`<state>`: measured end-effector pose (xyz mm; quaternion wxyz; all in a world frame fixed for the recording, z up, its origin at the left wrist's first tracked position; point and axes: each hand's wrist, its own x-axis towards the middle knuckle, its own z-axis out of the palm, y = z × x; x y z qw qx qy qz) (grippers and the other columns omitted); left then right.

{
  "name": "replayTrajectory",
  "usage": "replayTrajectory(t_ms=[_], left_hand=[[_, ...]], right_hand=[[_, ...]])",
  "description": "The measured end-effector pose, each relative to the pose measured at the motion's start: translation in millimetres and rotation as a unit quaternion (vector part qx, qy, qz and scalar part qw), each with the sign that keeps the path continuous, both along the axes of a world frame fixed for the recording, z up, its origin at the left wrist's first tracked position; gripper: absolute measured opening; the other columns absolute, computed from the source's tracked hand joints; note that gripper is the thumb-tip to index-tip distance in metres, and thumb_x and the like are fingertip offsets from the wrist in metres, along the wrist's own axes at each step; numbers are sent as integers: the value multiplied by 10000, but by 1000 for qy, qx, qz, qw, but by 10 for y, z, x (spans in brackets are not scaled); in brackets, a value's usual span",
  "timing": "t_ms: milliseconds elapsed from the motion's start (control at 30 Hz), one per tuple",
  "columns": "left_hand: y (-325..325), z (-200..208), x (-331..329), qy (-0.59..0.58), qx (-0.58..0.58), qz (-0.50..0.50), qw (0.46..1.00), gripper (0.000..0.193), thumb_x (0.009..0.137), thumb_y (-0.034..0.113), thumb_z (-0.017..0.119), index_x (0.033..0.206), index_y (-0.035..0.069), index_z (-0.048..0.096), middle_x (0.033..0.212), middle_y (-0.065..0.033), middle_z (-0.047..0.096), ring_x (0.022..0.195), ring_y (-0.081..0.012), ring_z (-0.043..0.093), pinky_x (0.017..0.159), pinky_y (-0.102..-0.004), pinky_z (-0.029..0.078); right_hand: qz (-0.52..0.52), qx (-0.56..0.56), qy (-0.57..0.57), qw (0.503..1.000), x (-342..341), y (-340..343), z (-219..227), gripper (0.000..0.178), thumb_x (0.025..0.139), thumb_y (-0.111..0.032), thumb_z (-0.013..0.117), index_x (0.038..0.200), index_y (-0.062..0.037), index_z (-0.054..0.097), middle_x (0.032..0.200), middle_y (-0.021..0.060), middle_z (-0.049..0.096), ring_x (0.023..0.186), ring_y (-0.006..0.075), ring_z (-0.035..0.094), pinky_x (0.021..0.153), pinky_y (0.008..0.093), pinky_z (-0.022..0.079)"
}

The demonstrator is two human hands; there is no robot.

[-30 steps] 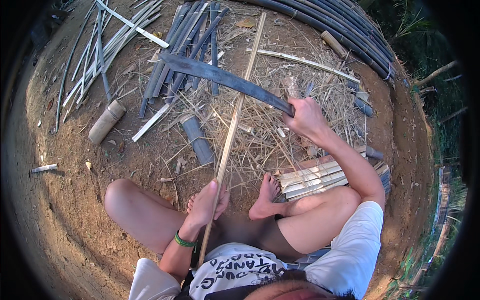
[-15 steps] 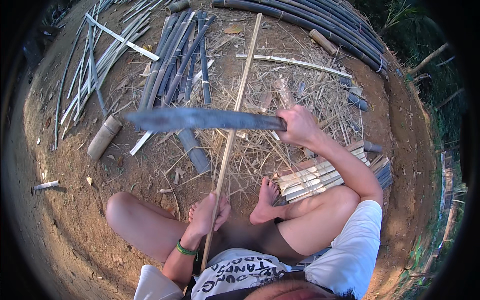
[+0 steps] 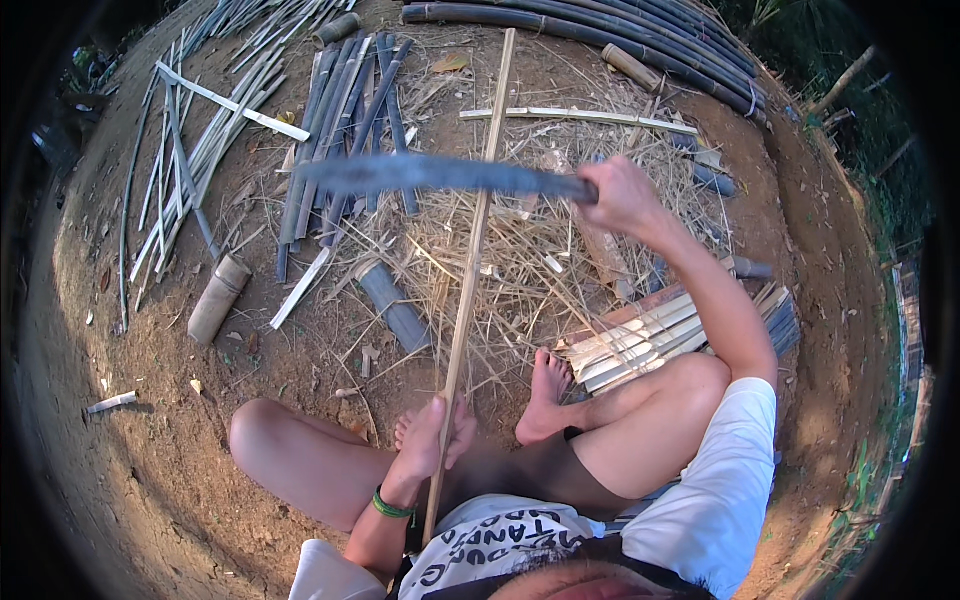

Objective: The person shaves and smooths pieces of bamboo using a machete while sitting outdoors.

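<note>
My left hand is closed around the lower part of a long, pale bamboo strip, which slants up and away from my lap. My right hand grips the handle of a machete. Its long dark blade points left, lies across the upper part of the strip and is blurred by motion. Whether the edge touches the strip I cannot tell. A bed of thin shavings covers the ground beneath the blade.
Split pale bamboo slats are stacked by my right knee. Dark bamboo pieces and pale strips lie at the far left. Long dark bamboo poles lie across the back. A short bamboo section rests on the left.
The machete and my right hand have moved farther away along the strip and a little to the right. My left hand still holds the strip. The whole view has shifted slightly.
</note>
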<state>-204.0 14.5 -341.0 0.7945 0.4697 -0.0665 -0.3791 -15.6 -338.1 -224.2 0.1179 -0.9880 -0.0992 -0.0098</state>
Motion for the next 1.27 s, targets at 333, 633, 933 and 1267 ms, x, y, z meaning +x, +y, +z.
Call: replayTrajectory(t_ms=[333,633,933,1267], left_hand=[[-99,64,-57,144,-191,-69,969,630,930,755,312,967,130,378,498,23,368,351,-66,317,346,-202,242],[-178,-93,30,275,-417,-151,853,645,954,704,359,1039,65,374,496,19,373,334,-85,365,316,-199,272],[-120,104,19,245,-224,-92,939,822,954,733,242,1289,15,460,738,-105,545,573,-178,575,521,-272,473],[732,155,-713,90,118,-14,989,710,1028,601,261,1435,32,382,1268,-77,565,1155,-182,548,1040,-347,400]], right_hand=[[-255,246,-53,934,662,-1068,-3,250,847,-283,693,805,-38,667,724,113,702,528,140,561,512,293,464],[-62,574,18,816,213,329,-6,304,924,-355,685,889,-81,557,1038,162,719,533,53,488,516,230,409],[-72,668,-34,740,447,578,293,226,832,-228,763,747,-111,589,595,-1,550,472,115,522,421,305,504],[-152,648,-132,734,1090,-115,657,162,820,-196,750,814,-55,672,713,94,682,588,152,647,516,288,517]])
